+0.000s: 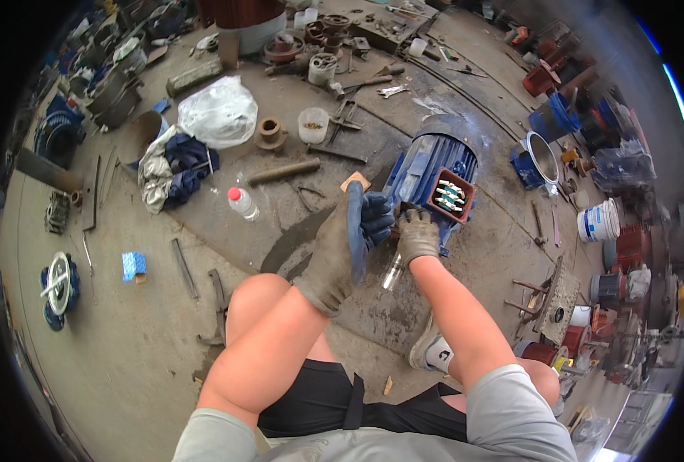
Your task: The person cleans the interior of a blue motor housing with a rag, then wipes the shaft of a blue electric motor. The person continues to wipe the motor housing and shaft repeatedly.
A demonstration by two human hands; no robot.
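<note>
A blue finned electric motor (426, 167) lies on the concrete floor, its reddish terminal box (451, 196) uncovered, with white-sleeved ends and green parts inside. My right hand (419, 234), in a dirty work glove, rests at the motor's near end beside the box; its fingertips are partly hidden, so its grip is unclear. The metal shaft (393, 271) points toward me below that hand. My left hand (350, 237), in a grey glove with a blue coated palm, is raised left of the motor, fingers bent. Whether it holds anything cannot be told. A small tan piece (355, 182) shows just beyond its thumb.
Left of the motor are a bottle with a red cap (242, 203), a metal bar (284, 171), pliers (307, 196) and a clear tub (313, 125). A wrench (393, 90) lies beyond. Blue (553, 117) and white buckets (599, 220) stand at right.
</note>
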